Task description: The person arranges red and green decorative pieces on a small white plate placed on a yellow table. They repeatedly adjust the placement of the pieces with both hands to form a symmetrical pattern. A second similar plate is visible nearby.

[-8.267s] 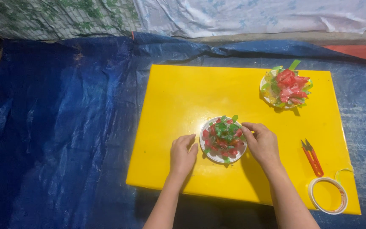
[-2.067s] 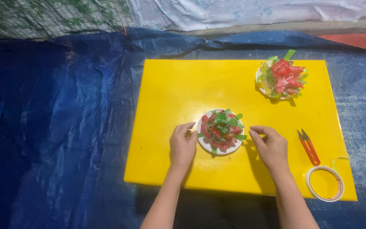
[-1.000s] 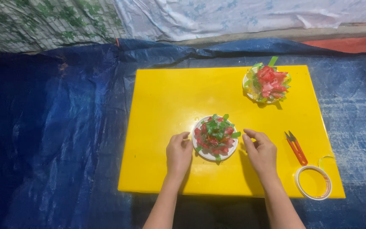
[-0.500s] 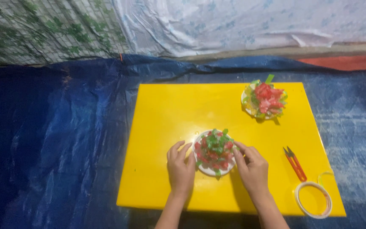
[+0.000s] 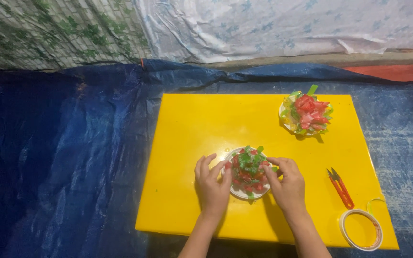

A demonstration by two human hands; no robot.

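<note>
A small white plate piled with green and red paper strips sits near the front of a low yellow table. My left hand rests on the plate's left rim with its fingers spread. On the plate's right side my right hand has its fingertips touching the strips. I cannot tell whether either hand pinches a strip.
A second white plate of red, green and yellow strips stands at the table's far right. Red snips and a roll of tape lie at the front right corner. Blue tarpaulin covers the floor; cloth sheets hang behind.
The camera has tilted up, so the table sits lower in view. Both hands have closed in against the plate's sides, the right hand from slightly further right.
</note>
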